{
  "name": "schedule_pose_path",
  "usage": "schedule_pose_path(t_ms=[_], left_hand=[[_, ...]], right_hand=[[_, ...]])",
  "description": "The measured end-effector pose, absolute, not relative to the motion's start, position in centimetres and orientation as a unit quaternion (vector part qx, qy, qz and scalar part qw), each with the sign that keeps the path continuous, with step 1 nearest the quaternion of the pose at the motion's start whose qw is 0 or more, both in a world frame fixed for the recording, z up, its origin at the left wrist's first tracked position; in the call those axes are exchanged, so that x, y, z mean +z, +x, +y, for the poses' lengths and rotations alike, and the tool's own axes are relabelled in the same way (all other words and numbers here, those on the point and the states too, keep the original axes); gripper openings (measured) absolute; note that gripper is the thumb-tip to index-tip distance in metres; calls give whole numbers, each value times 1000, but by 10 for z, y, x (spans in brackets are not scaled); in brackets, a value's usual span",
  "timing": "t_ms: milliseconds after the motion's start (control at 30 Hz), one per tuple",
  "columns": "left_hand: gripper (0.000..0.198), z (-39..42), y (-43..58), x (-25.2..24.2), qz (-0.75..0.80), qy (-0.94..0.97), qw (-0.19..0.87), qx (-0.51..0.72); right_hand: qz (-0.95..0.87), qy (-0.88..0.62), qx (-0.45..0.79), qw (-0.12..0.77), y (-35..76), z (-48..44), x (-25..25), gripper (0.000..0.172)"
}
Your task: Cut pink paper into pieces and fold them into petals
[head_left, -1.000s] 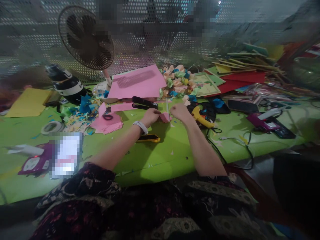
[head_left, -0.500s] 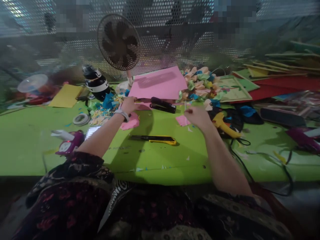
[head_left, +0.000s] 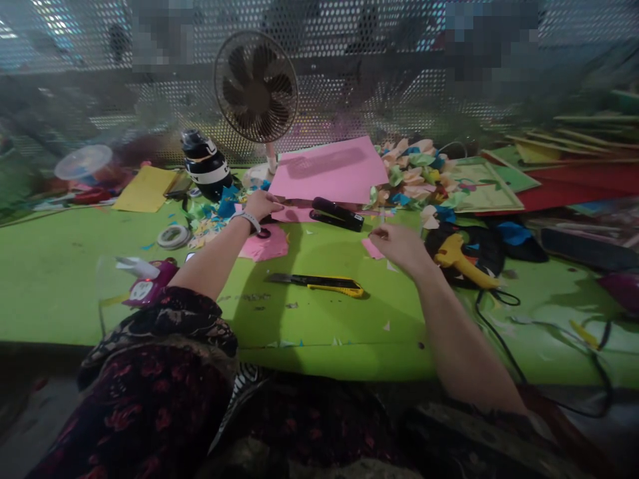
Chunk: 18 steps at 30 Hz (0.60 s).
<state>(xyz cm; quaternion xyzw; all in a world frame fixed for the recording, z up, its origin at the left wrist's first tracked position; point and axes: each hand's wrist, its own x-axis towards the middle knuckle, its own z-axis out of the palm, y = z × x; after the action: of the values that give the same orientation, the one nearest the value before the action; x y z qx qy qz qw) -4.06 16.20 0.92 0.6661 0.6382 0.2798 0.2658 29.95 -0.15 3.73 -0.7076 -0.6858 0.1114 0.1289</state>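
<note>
My left hand (head_left: 260,203), with a band on the wrist, reaches to the left end of a pink paper strip (head_left: 295,214). Its fingers are bent together there, and what lies between them is hidden. Under that wrist are a dark scissor-like loop (head_left: 263,233) and more pink paper pieces (head_left: 269,246). My right hand (head_left: 399,247) is pinched at the top edge of a small pink paper piece (head_left: 370,249) on the green table (head_left: 319,326). Between the hands lie a black stapler (head_left: 337,214) and, closer to me, a yellow and black utility knife (head_left: 319,284) with its blade pointing left.
A large pink sheet (head_left: 329,169) leans behind the stapler. At the back stand a fan (head_left: 257,93) and a black bottle (head_left: 207,166). Paper flowers (head_left: 412,169) are piled right of the sheet. A yellow glue gun (head_left: 462,261) with a cord lies right; a tape roll (head_left: 173,237) left.
The view has shifted, so everything sits slightly further right and lower. My left hand has edged up and left, showing the dark loop by its wrist. My right hand has hardly moved.
</note>
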Motion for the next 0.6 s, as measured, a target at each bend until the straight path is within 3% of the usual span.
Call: schedule_pose_path(t_ms=[233, 600], left_hand=[[14, 155, -42, 9, 636, 694, 211, 263], [19, 146, -32, 19, 638, 717, 149, 240]], right_hand=[[-707, -681, 93, 163, 282, 10, 30, 34], [-728, -682, -3, 65, 241, 66, 37, 54]])
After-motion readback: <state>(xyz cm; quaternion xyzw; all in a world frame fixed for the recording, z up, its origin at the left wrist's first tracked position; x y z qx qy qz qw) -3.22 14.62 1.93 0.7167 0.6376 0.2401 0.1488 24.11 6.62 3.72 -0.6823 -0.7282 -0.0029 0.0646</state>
